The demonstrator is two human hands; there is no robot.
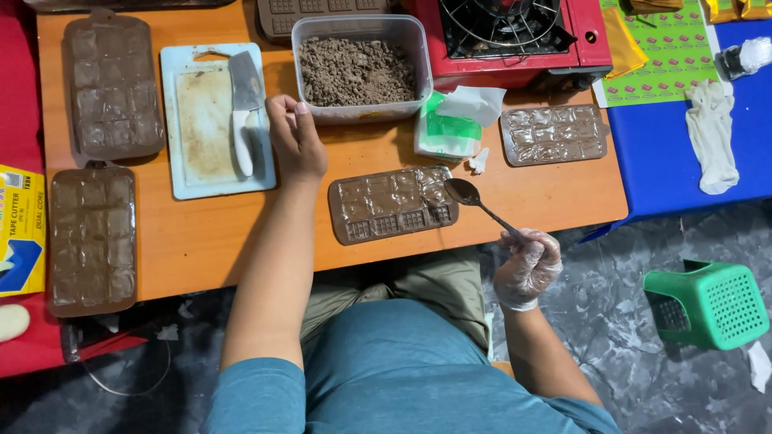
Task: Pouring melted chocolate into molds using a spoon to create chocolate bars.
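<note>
The gloved right hand [527, 269] holds a spoon [481, 206] over a chocolate mould [392, 204]; the bare left hand [295, 138] rests on the table [531, 193].

**Spoon and chocolate mould at the hands**

A metal spoon [474, 201], its handle end pinched in the gloved right hand [527, 269], is slanting up-left, its chocolate-coated bowl hovering at the right end of a brown bar mould [392, 204], which is lying flat below the bare left hand [295, 137].
</note>
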